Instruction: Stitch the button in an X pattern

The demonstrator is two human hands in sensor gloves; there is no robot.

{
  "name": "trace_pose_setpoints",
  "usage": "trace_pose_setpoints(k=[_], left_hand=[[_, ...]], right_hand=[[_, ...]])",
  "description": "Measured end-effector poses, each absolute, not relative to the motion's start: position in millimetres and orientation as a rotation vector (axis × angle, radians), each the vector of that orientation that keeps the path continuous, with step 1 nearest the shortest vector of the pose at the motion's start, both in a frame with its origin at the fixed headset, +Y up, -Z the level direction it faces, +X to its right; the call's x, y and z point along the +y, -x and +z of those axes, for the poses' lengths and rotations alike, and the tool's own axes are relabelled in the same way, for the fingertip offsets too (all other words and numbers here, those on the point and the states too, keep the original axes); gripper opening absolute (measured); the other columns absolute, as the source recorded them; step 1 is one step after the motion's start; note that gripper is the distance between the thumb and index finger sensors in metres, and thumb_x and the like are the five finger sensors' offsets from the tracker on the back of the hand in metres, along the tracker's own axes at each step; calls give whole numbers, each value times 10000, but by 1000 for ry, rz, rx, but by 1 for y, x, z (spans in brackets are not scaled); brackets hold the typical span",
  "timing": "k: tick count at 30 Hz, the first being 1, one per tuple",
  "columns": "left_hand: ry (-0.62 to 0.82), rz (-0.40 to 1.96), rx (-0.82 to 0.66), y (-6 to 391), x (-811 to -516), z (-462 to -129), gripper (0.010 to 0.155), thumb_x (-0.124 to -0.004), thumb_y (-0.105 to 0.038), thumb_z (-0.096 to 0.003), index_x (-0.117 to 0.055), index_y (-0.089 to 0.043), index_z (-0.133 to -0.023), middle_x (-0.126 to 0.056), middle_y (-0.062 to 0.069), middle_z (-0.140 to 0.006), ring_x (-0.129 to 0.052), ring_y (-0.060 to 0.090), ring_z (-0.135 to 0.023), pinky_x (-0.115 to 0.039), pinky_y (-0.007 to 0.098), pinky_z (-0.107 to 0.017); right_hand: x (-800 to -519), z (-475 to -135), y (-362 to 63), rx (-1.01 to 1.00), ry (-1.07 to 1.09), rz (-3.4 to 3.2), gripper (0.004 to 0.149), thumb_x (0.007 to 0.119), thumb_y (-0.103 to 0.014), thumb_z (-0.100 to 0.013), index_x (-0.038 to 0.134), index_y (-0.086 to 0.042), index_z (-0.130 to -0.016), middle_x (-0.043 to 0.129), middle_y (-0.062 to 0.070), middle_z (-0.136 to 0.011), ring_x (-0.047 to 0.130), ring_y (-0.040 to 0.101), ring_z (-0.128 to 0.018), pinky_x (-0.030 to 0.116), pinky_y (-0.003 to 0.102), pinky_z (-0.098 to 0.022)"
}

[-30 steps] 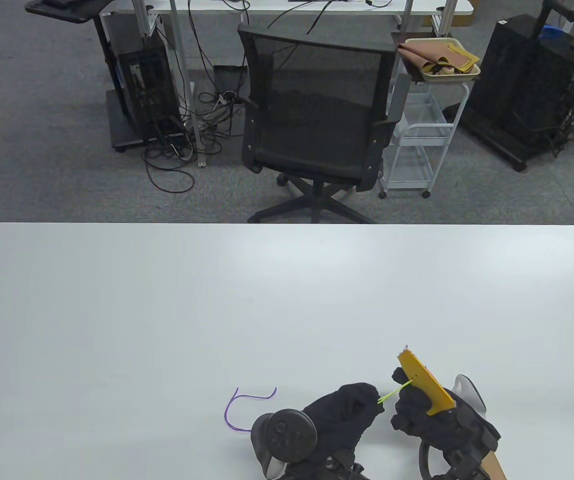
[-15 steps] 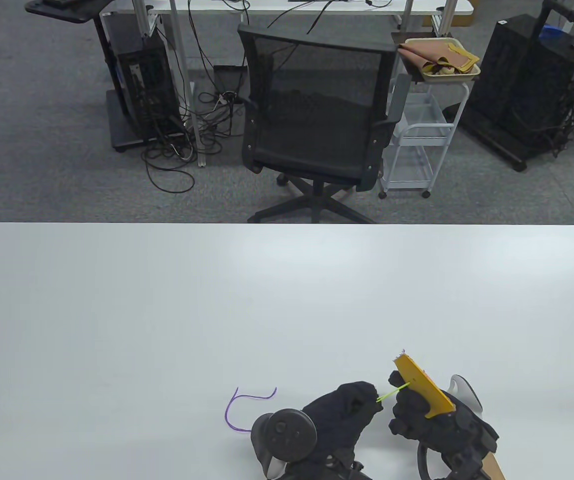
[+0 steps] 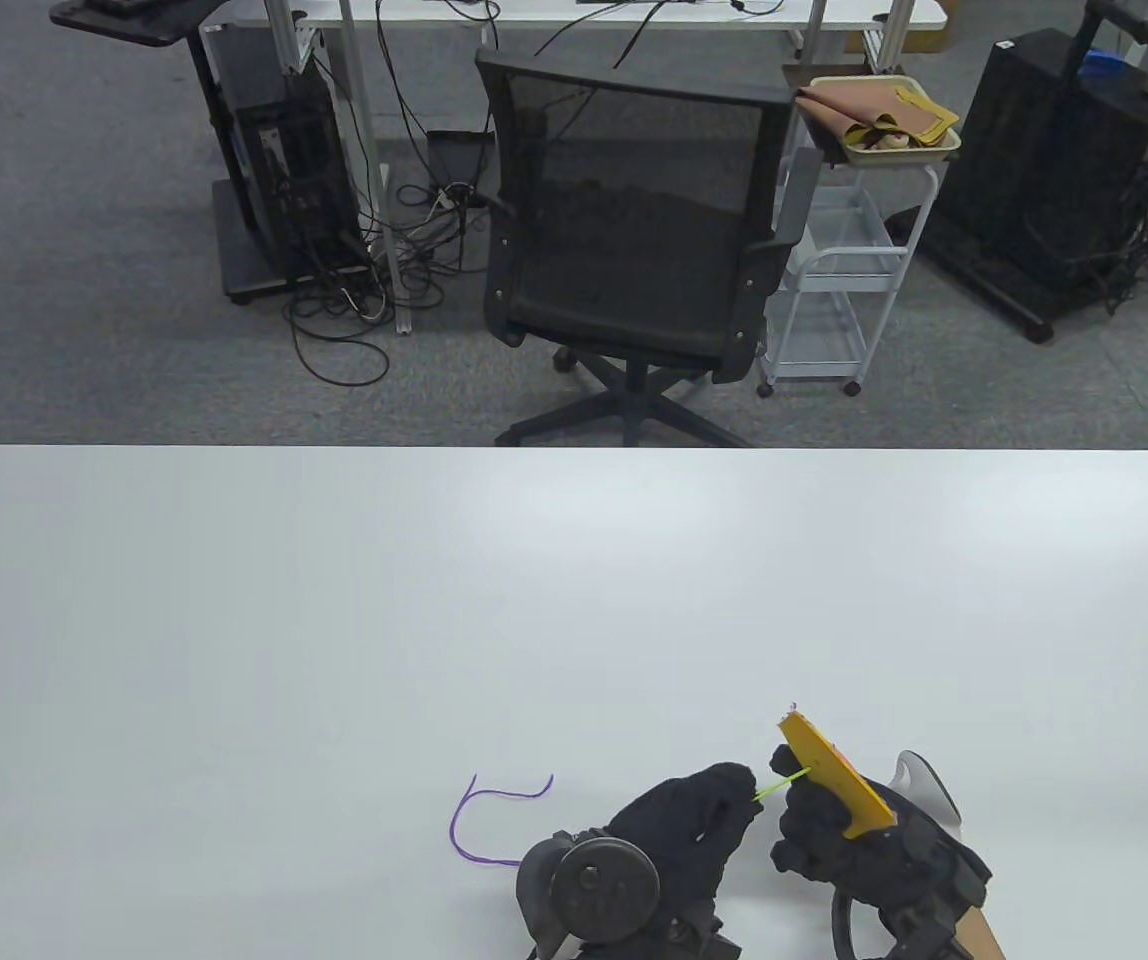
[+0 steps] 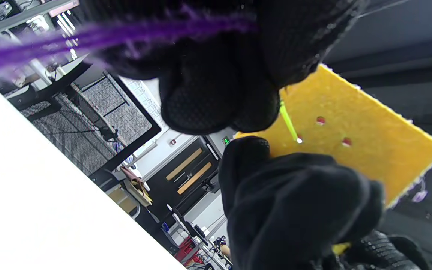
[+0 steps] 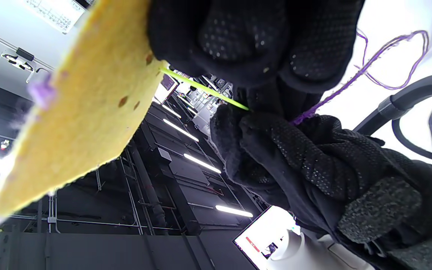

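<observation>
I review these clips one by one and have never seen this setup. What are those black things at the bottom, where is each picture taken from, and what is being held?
They are a person's two hands in black sensor gloves, each with a round tracker strapped to its back. One camera looks down at the white table; the other two sit on the wrists, so their pictures are tilted.

The right hand holds a yellow felt square up on edge. The left hand pinches a lime-green needle whose tip is in the felt, among small red holes. Purple thread trails from the left hand's fingers onto the table. No button shows.

Probably an office lab, mesh office chair [image 3: 629,210], computer tower [image 3: 286,175], tangled floor cables [image 3: 364,300], grey carpet [image 3: 74,330]
</observation>
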State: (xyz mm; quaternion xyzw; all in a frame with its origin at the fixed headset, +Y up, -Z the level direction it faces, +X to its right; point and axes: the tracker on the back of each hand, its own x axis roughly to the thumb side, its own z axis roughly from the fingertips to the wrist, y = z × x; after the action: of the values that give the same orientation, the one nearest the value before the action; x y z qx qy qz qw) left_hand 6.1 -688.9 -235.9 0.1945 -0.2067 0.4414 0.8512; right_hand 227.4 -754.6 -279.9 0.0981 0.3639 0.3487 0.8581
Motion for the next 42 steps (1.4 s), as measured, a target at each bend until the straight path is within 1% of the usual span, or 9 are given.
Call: trace_pose_setpoints(k=[7,18,36,42], left_hand=[[-449,856,-430,-8,-687,-233,340,-843,-326,-473,-851,-257,-806,-1063,-38,-673,-1094,160,-505,-908,387,-364],[-456,859,-425,-8,-687,-233,339,-843,-331,-474,-855,-251,-804,-1068,-38,-662,-1093,162,-494,-904,389,-357],[-419,852,-423,-11,-691,-236,340,-839,-330,-477,-853,-237,-803,-1064,-28,-653,-1088,173,-484,-895,399,-351],[-375,878,-408,-11,-693,-238,345,-827,-329,-482,-844,-230,-813,-1056,-15,-673,-1081,191,-500,-887,411,-361]], right_hand=[[-756,-280,-226,764,-200,756,434,474,-314,-588,473,-135,-983,847,-11,-576,850,121,-480,766,445,-580],[-760,-280,-223,766,-195,814,434,478,-311,-588,469,-136,-985,845,-1,-593,849,132,-497,755,456,-590],[-769,-276,-211,801,-181,895,439,487,-306,-587,459,-133,-989,844,13,-615,850,149,-518,742,470,-602],[-770,-279,-214,774,-180,964,447,496,-302,-585,446,-129,-994,842,17,-642,854,157,-542,736,475,-614]])
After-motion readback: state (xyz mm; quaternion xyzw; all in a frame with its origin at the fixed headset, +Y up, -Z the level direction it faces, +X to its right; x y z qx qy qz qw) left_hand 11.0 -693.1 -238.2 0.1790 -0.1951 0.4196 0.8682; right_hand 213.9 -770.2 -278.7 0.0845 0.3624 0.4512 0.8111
